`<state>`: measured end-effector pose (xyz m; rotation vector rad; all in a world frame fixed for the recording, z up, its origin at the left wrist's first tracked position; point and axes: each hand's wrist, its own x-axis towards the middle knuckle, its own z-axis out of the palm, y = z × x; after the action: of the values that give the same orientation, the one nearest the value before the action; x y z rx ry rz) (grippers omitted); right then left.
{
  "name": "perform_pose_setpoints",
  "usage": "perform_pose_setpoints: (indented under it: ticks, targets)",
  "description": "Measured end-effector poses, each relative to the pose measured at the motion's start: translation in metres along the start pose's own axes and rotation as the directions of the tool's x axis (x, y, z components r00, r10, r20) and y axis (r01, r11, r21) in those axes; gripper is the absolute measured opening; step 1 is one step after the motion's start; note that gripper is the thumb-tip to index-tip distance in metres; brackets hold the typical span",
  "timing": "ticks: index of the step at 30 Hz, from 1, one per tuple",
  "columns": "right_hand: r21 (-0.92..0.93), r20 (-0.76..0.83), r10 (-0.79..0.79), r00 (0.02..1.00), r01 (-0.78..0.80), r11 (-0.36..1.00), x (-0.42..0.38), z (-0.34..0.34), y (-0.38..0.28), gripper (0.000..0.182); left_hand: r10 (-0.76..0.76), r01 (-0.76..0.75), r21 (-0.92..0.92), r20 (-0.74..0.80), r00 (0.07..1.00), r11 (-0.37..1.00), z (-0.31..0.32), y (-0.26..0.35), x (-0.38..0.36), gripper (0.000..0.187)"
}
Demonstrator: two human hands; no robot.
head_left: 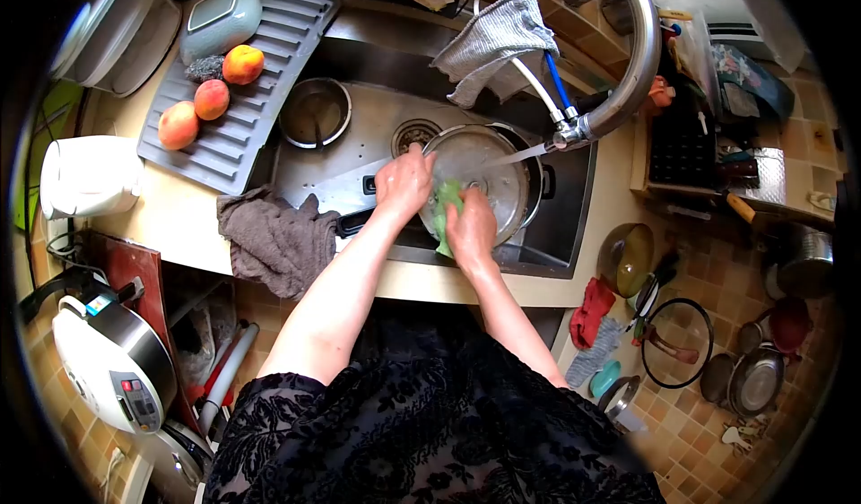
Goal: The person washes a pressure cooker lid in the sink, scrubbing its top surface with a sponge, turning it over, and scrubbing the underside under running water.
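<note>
Scrubbing is being done at the sink [574, 244], where a round metal pot lid [484, 177] is being held tilted over a dark pot [538, 186] under the tap. The left hand [404, 181] is being kept curled on the lid's rim at about nine o'clock, steadying it. The right hand [471, 228] is being pressed against the lid's face at about six o'clock, closed over a green sponge [446, 208] that is showing between the two hands. A thin stream of water [516, 155] is being run from the faucet nozzle [571, 133] onto the lid from the three o'clock side.

As a judgement, the washing is being carried out midway: the lid is being wetted and rubbed, no foam is being seen clearly, and rinsing and setting aside are being left undone. The pot beneath is being left for later, and a small steel bowl [316, 112] with a utensil in it is being left standing in the basin at ten o'clock from the lid.

On the grey draining tray [269, 65] at eleven o'clock, three peaches [212, 99] and a pale green dish [220, 21] are being kept. A brown cloth [278, 239] is being draped over the counter edge at eight o'clock, and a grey cloth [502, 42] is being hung over the faucet pipes.
</note>
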<state>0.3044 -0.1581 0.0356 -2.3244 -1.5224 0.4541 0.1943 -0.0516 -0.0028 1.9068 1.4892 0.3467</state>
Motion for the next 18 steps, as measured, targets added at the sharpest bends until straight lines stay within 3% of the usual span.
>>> perform_pose_setpoints:
  ticks: [3,5,9,11,12,15,18]
  targets:
    - [-0.11,-0.046,-0.183,0.982,0.177,0.978,0.037,0.011,-0.017,0.019,-0.004,0.005,-0.007,0.045,0.999,1.0,-0.004,0.0,0.002,0.039]
    - [-0.208,-0.09,-0.26,0.961,0.238,0.949,0.066,0.018,-0.015,0.019,0.042,-0.042,-0.007,-0.005,0.999,0.999,-0.001,-0.006,0.003,0.037]
    - [-0.403,-0.129,-0.346,0.93,0.269,0.875,0.131,0.012,0.052,0.015,0.044,-0.044,0.025,0.001,0.999,0.999,0.002,-0.009,0.001,0.034]
    - [-0.387,-0.096,-0.439,0.893,0.373,0.843,0.137,-0.017,0.075,0.014,0.029,-0.029,-0.001,0.0,1.0,1.0,0.001,-0.007,0.002,0.034]
    - [-0.444,-0.007,-0.44,0.898,0.392,0.806,0.129,-0.033,0.076,0.017,0.019,-0.019,0.003,-0.002,1.0,1.0,0.0,-0.005,0.001,0.033]
    - [-0.417,0.012,-0.346,0.938,0.319,0.851,0.103,-0.038,0.104,0.018,-0.022,0.022,-0.017,0.004,1.0,1.0,-0.002,0.0,0.001,0.033]
    - [-0.405,-0.005,-0.286,0.958,0.259,0.877,0.081,-0.053,0.088,0.022,-0.039,0.039,-0.016,0.007,0.999,0.999,-0.002,0.0,0.001,0.033]
